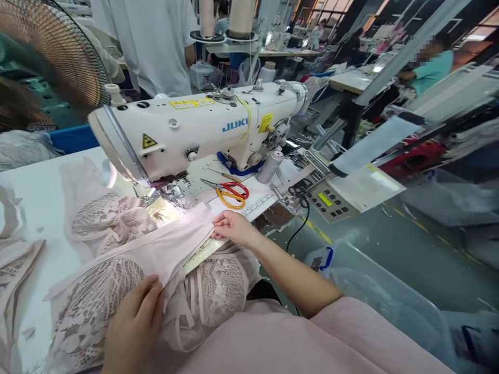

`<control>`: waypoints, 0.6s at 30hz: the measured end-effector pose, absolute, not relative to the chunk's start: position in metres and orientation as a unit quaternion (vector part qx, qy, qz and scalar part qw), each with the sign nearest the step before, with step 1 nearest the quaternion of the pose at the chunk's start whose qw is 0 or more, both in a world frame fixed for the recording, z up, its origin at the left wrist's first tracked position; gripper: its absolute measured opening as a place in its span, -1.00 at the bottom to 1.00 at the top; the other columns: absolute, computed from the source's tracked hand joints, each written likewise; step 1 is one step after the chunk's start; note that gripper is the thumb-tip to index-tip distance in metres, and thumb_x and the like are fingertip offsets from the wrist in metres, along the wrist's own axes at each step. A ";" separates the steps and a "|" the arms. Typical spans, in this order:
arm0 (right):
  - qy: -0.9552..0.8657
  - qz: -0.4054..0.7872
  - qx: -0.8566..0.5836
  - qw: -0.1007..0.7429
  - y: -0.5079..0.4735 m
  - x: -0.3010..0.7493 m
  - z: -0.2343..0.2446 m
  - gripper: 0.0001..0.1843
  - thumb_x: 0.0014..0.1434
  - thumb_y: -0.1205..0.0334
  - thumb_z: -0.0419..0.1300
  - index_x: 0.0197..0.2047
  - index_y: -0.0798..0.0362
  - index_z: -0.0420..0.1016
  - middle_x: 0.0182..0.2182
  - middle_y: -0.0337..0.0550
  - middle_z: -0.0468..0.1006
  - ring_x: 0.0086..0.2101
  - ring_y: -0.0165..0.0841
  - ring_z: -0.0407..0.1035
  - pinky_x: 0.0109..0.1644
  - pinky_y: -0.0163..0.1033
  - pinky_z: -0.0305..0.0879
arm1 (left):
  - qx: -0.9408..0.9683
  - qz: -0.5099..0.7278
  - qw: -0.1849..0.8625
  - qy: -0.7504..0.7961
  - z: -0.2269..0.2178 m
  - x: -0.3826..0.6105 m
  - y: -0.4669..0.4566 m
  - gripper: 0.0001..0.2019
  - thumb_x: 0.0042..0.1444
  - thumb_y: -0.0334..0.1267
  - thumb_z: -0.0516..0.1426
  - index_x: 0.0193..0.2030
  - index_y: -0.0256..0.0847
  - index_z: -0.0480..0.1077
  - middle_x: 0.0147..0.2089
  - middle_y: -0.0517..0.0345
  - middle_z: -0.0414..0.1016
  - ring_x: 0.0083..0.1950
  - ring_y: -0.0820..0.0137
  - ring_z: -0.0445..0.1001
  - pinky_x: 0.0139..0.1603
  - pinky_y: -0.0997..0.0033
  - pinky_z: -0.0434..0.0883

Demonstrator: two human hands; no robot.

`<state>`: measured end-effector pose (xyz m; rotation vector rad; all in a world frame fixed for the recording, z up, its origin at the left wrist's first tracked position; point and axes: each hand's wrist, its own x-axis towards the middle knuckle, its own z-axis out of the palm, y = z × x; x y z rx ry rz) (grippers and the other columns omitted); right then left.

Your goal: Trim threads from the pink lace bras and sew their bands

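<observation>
A pale pink lace bra (99,283) lies across the front of the sewing table, its smooth side band stretched toward the right. My right hand (231,228) pinches the end of that band between thumb and fingers. At the band's lower edge, beside the lace cup, my left hand (136,322) is closed with thumb and fingertips on the fabric. Behind the band stands a white JUKI sewing machine (187,132), its lamp lighting the needle area. Another lace piece (224,285) hangs over the table's front edge, below my right hand.
Scissors with red and orange handles (232,195) lie on the machine bed, near a grey thread spool (270,167). A control panel (331,202) juts out at the right. A clear plastic bin (374,291) stands on the floor. A fan (74,47) and a person in white (152,41) are behind.
</observation>
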<state>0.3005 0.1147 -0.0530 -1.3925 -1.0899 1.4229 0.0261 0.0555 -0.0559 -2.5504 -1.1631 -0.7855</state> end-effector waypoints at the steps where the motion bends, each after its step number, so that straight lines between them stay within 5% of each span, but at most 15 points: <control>1: -0.441 0.565 -0.558 0.417 0.113 0.301 -0.052 -0.82 -0.04 0.40 0.17 -0.30 0.08 0.30 -0.52 -0.31 0.46 -0.43 -0.44 0.49 -0.38 -0.37 0.40 | -0.874 -0.265 0.111 -0.392 -0.055 0.025 0.056 -0.91 0.16 -0.37 0.08 -0.19 -0.27 0.36 -0.18 -0.09 0.51 -0.26 0.20 0.51 -0.35 0.29 0.41; 6: -0.512 0.526 -0.566 0.375 0.114 0.304 -0.043 -0.59 -0.08 0.50 0.16 -0.12 0.04 0.40 -0.45 -0.34 0.43 -0.44 -0.49 0.44 -0.33 -0.36 0.36 | -0.887 -0.251 0.102 -0.375 -0.051 0.023 0.057 -0.88 0.20 -0.34 0.04 -0.17 -0.30 0.36 -0.17 -0.12 0.50 -0.24 0.19 0.51 -0.36 0.28 0.41; 11: -0.598 0.459 -0.578 0.311 0.115 0.307 -0.041 -0.88 -0.09 0.42 0.24 -0.40 0.08 0.48 -0.52 -0.31 0.42 -0.49 -0.48 0.29 -0.37 -0.35 0.21 | -0.874 -0.263 0.105 -0.395 -0.050 0.022 0.054 -0.90 0.13 -0.38 0.12 -0.19 -0.28 0.36 -0.17 -0.11 0.46 -0.27 0.21 0.50 -0.39 0.32 0.41; 18: -0.679 0.409 -0.549 0.264 0.111 0.313 -0.042 -0.98 -0.01 0.36 0.20 -0.43 0.07 0.43 -0.49 -0.27 0.39 -0.46 -0.44 0.27 -0.35 -0.33 0.18 | -0.866 -0.243 0.095 -0.427 -0.048 0.019 0.047 -0.93 0.18 -0.35 0.07 -0.21 -0.22 0.34 -0.20 -0.02 0.42 -0.28 0.31 0.48 -0.38 0.41 0.42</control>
